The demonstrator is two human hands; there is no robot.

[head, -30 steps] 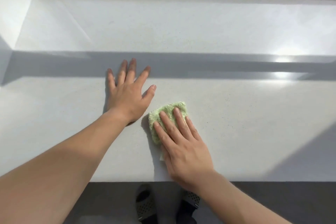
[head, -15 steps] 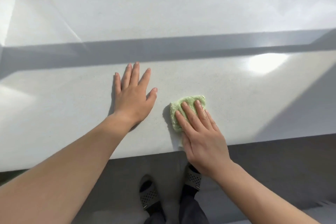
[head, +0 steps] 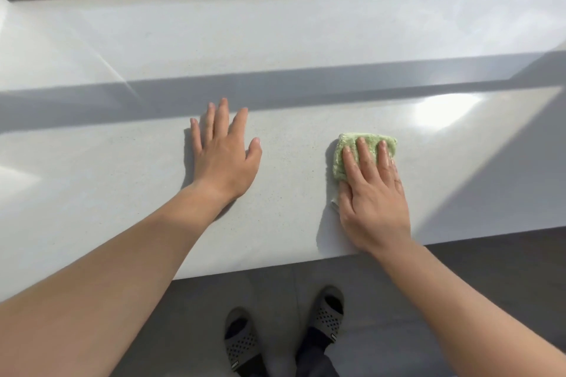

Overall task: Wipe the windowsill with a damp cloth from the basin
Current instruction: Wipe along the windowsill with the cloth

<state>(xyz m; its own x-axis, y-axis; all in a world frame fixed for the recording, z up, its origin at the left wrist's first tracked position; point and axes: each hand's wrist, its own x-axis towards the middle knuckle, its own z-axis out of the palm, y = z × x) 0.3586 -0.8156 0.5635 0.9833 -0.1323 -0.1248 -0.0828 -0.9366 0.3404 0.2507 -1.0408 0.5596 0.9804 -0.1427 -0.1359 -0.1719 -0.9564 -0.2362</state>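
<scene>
Two hands flat on windowsill. Green cloth lay under right hand, fingers straight, pressing, not pinching; long side along sill, toward front edge. Bare left hand spread, well apart leftward.

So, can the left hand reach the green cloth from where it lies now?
Probably yes. The left hand lies flat on the windowsill, and only bare sill separates it from the green cloth. The right hand presses on the cloth and covers much of it, but its left edge is free.
</scene>
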